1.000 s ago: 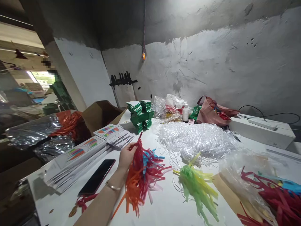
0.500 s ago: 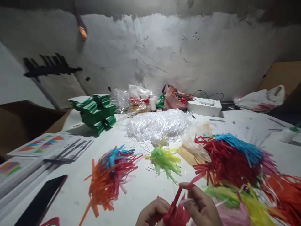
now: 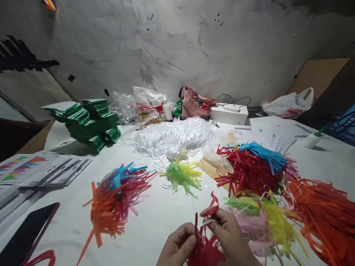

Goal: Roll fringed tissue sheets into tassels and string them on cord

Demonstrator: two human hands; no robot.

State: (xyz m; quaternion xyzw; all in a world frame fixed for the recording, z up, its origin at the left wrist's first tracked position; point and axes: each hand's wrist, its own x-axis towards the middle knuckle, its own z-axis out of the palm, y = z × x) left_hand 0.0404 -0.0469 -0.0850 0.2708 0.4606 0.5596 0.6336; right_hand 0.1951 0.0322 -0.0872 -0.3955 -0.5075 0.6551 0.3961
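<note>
- Red strip bunch [image 3: 206,252]: low ctr, btwn L hand [image 3: 179,244] & R hand [image 3: 229,232].
- L hand: thumb + fingertips pinching its strips.
- R hand: pinching red strip end w/ white cord [image 3: 208,222].
- Pink/yel strips [image 3: 277,221]: on tbl [image 3: 161,218], just R of R hand.
- Grn/yel bunch [image 3: 180,174]: beyond hands.
- Orange/blue/red bunch [image 3: 107,208]: L of hands; phone [image 3: 30,232] farther L.
- White string heap [image 3: 177,136]: farther back.

The one view looks from the wearer's head, forward and down over the table [image 3: 166,212] to the wall [image 3: 172,48], which fills the top of the frame. The left hand [image 3: 179,244] and right hand [image 3: 229,234] come close to the lens at the bottom edge, around and right of centre, with the string heap [image 3: 177,136] farther off. Its wide field reaches from the phone [image 3: 30,231], near left, to the cardboard [image 3: 318,75], far right.
</note>
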